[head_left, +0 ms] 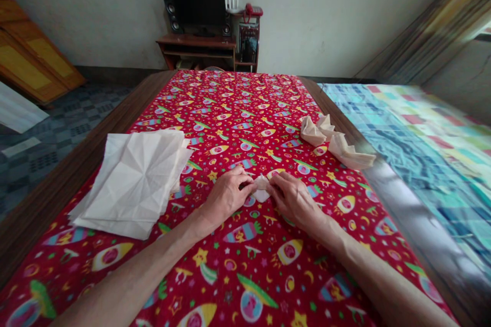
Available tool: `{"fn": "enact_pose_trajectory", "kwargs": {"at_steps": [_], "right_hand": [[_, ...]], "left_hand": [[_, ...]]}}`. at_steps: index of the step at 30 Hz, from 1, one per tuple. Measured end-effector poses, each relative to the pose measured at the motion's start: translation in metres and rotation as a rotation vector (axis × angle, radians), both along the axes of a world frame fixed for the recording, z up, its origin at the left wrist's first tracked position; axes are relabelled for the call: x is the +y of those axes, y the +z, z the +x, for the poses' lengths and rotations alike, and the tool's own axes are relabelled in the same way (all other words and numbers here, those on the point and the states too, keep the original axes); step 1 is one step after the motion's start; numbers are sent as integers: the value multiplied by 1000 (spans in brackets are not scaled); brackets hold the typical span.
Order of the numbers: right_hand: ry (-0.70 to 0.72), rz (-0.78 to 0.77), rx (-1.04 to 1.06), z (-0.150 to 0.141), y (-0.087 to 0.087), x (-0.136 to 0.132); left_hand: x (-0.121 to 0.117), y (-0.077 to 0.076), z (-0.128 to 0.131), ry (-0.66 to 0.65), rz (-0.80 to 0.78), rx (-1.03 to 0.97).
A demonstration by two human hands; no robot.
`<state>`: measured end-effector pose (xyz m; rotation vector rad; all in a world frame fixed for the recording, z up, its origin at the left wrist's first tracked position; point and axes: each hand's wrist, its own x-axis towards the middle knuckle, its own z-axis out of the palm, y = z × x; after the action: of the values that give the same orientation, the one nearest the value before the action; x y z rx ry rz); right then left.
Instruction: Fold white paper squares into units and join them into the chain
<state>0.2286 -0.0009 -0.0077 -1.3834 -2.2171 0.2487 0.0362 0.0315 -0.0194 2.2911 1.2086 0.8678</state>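
Observation:
Between my hands, over the middle of the red patterned cloth (245,235), is a small folded piece of white paper (262,190). My left hand (231,190) pinches its left side with thumb and fingers. On the other side my right hand (292,195) grips the right edge, its fingers closed. Fingers cover much of the paper, so its full shape is hidden. To the left lies a stack of creased white paper sheets (130,179), the top one marked by folds radiating from its middle. Several folded paper shapes with pointed tips (347,152) sit at the right of the cloth.
The cloth covers a dark wooden table (115,120). A bed with a blue checked sheet (379,143) adjoins its right side. Beyond the far end stand a desk (197,43) with a monitor (197,7) and a red telephone (253,10). A wooden cabinet (34,56) is at far left.

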Motion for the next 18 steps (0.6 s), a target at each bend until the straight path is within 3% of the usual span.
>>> {"fn": "enact_pose_trajectory", "kwargs": {"at_steps": [8, 18], "right_hand": [[6, 35, -1, 1, 0, 4], [-85, -113, -95, 1, 7, 10]], "left_hand": [[-1, 5, 5, 106, 83, 250], [-1, 12, 7, 154, 67, 264]]}}
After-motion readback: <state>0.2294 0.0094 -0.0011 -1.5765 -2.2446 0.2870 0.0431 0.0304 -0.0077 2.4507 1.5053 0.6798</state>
